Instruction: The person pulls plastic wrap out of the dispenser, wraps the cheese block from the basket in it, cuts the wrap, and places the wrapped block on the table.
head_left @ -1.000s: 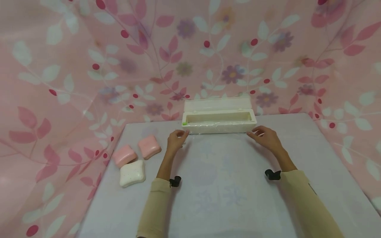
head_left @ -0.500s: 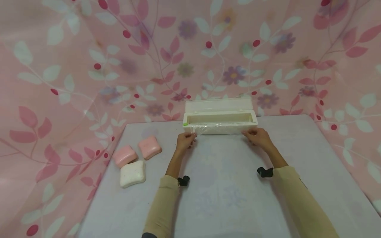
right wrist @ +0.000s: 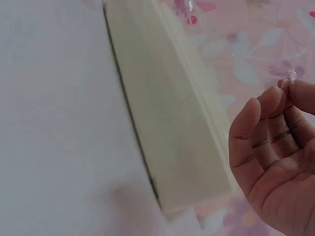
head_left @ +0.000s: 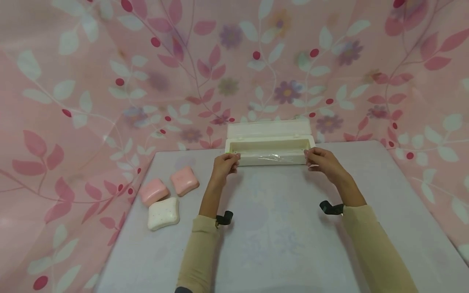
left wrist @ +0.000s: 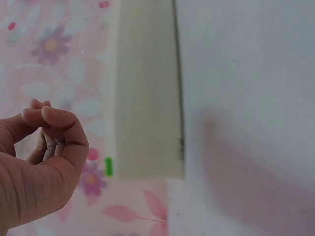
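Note:
A long cream-white cling film dispenser box [head_left: 257,160] stands at the back of the table, its lid [head_left: 269,129] tipped back. Clear cling film [head_left: 274,156] stretches between my hands in front of the box opening. My left hand [head_left: 224,166] pinches the film at the left end, thumb against curled fingers. My right hand [head_left: 327,163] pinches its other end near the box's right end; in the right wrist view, a crumpled bit of film [right wrist: 290,76] shows at the fingertips. The left wrist view shows a green tab [left wrist: 109,166] on the box.
Two pink soap-like blocks, one [head_left: 154,191] beside the other [head_left: 184,181], lie at the left of the table with a speckled white block [head_left: 163,213]. A flowered pink curtain [head_left: 227,69] hangs right behind the box. A pale cloth [head_left: 267,236] covers the table.
Both hands first came inward and took hold of the film at the box's front. Since then they have risen and spread slightly apart, lifting the film edge toward the box opening.

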`<state>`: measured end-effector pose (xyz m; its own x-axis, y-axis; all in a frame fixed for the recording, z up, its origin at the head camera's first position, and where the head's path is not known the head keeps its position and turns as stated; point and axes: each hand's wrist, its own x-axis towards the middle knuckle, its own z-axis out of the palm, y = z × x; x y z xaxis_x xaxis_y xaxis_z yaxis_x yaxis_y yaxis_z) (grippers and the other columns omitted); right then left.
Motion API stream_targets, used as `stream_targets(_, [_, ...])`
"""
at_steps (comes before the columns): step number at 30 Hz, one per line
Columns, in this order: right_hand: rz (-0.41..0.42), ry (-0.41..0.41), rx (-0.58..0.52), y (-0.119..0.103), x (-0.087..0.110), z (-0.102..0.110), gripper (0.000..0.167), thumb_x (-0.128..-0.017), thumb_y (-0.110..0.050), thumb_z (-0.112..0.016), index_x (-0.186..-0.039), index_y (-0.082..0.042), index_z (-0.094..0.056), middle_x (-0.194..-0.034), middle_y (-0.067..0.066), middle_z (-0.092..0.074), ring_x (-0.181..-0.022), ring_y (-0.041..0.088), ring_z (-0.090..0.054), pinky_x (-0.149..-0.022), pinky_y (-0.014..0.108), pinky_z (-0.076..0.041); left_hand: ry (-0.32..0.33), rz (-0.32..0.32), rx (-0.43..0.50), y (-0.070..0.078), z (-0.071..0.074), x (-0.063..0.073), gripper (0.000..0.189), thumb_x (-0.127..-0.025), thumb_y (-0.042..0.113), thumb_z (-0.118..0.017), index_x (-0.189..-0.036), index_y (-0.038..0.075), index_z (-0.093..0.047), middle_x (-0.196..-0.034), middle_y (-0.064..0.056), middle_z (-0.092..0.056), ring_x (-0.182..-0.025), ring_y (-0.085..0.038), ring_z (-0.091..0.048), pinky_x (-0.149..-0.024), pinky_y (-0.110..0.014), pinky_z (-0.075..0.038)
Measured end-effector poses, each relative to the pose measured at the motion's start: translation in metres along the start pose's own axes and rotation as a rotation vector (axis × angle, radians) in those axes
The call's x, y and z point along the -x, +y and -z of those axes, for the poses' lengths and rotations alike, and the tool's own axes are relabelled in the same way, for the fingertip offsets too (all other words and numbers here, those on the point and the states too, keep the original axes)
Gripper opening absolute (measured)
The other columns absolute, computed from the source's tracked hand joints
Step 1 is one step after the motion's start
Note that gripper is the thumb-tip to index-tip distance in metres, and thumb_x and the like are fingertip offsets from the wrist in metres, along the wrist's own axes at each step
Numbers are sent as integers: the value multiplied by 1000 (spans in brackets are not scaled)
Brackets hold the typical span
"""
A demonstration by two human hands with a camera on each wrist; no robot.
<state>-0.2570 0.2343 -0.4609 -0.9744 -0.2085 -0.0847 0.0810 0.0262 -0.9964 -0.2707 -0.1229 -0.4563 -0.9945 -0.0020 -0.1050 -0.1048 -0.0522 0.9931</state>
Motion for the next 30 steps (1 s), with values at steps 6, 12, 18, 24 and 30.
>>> stream_targets(6, [97,-13,-221,-22,4,-2,14,-101,-19,-58,-93,-7,-60,-83,3,-57,-74,12,-58,-67,26,-53,-4,-59,30,27,-2,5,28,-93,14,-69,-95,-13,-62,-69,-3,-59,-55,-8,-50,-55,-21,-49])
stream_targets(12, [143,-45,-399,-34,8,-5,16,-102,-8,-53,-89,-7,-62,-84,4,-57,-73,12,-58,-65,25,-53,-21,-66,146,40,1,10,15,-93,5,-66,-82,-5,-63,-77,-6,-60,-54,-9,-49,-55,-21,-48])
stream_targets(18, [241,-44,-452,-58,15,-11,16,-101,-8,-55,-87,-5,-63,-85,5,-56,-71,14,-56,-65,26,-53,-63,-109,289,61,-2,22,15,-93,7,-67,-81,0,-62,-73,-6,-58,-54,-9,-47,-55,-22,-46])
stream_targets(24, [343,-118,-503,-76,24,-16,22,-103,-5,-49,-86,-3,-62,-86,6,-57,-69,15,-54,-65,26,-53,-101,-128,357,85,-4,37,14,-93,12,-69,-82,5,-65,-68,-2,-58,-52,-7,-48,-56,-21,-47])
stream_targets(30, [441,-112,-510,-96,37,-20,20,-103,-3,-48,-88,-3,-61,-83,7,-58,-68,16,-53,-66,25,-53,-119,-185,396,109,-10,57,16,-94,5,-65,-79,6,-67,-66,-2,-59,-51,-7,-47,-55,-20,-47])
